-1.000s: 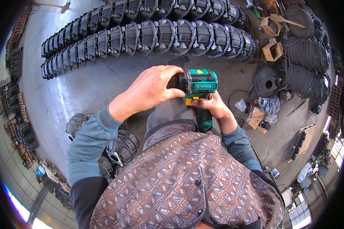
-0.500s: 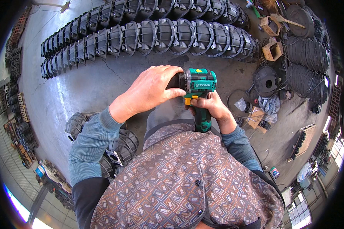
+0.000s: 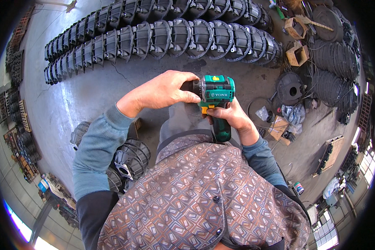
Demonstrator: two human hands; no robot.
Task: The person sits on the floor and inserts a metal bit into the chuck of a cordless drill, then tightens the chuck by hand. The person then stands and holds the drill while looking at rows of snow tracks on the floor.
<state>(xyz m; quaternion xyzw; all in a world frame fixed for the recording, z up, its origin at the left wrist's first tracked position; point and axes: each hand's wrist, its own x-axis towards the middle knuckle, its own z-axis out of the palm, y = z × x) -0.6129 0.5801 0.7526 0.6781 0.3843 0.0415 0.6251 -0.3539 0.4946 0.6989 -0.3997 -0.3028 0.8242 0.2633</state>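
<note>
A green and black cordless drill (image 3: 218,92) with yellow parts is held up in front of my body, its chuck pointing left. My right hand (image 3: 234,116) wraps round its handle, the index finger by the yellow trigger. With thumb and fingers, my left hand (image 3: 164,89) grips the black chuck (image 3: 190,86) at the drill's front. The left fingertips beyond the chuck are partly hidden. Whether a bit sits in the chuck cannot be made out behind the hand.
Two long rows of dark ribbed metal housings (image 3: 158,39) lie on the concrete floor ahead. More housings (image 3: 133,156) stand near my left elbow. To the right are wooden boxes (image 3: 297,54), a round dark casting (image 3: 289,88), stacked black rings (image 3: 333,58) and a clear plastic bag (image 3: 293,118).
My left hand has turned slightly on the chuck, its wrist and forearm shifting a little left. The drill stays almost in place in my right hand.
</note>
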